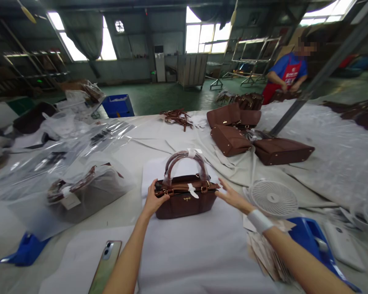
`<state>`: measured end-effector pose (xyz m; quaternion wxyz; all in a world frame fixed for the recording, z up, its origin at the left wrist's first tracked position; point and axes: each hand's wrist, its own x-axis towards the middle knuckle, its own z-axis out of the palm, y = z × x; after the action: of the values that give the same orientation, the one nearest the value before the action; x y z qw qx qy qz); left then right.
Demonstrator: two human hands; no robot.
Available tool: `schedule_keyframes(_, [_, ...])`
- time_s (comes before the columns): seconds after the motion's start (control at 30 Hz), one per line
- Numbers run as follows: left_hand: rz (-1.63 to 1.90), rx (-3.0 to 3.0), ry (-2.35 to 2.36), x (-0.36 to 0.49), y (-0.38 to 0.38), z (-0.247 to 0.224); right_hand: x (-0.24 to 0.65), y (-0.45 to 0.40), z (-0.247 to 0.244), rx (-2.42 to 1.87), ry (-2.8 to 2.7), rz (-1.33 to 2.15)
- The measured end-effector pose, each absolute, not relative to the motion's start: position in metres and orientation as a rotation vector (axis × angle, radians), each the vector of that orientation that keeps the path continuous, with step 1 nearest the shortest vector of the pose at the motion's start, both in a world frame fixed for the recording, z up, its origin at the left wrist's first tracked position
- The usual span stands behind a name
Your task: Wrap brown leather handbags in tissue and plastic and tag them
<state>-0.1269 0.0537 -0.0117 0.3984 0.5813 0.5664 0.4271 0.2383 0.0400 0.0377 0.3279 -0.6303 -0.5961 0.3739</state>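
Note:
A brown handbag [187, 206] stands upright on white sheets in front of me, its twin handles raised and wrapped in clear film, with white paper at their top. A small gold emblem sits on its front, below a white scrap. My left hand [153, 200] grips the bag's left end, thumb on the front and fingers around the side. At the opposite end, my right hand [231, 197] holds the upper corner between thumb and fingers; a pale band circles that wrist. Parts of the fingers are hidden or blurred.
On the left lie a film-covered bag [88, 196], a phone [106, 265] and a blue tape dispenser [30, 249]. To the right are a white fan [274, 198], another blue dispenser [313, 241] and several brown bags [282, 150]. A slanted metal pole [322, 73] rises near a co-worker [286, 75].

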Motion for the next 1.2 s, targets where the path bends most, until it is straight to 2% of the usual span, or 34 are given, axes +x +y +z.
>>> schedule_keyframes(0.13, [1.097, 1.526, 1.530, -0.118, 0.042, -0.010, 0.214, 0.011, -0.010, -1.635, -1.418, 0.976])
schedule_keyframes(0.4, [1.097, 1.585, 1.678, -0.105, -0.002, -0.003, 0.217, -0.023, -0.004, -1.727, -1.395, 0.847])
schedule_keyframes(0.83, [1.020, 1.569, 1.875, -0.097, 0.001, 0.003, 0.216, -0.022, 0.006, -1.856, -1.358, 0.862])
schedule_keyframes(1.03, [1.005, 1.487, 1.909, -0.096, 0.007, -0.005, 0.211, -0.015, -0.007, -1.900, -1.403, 0.838])
schedule_keyframes(1.2, [1.006, 1.540, 1.888, -0.096, 0.007, -0.005, 0.240, -0.024, -0.043, -1.761, -1.493, 0.810])
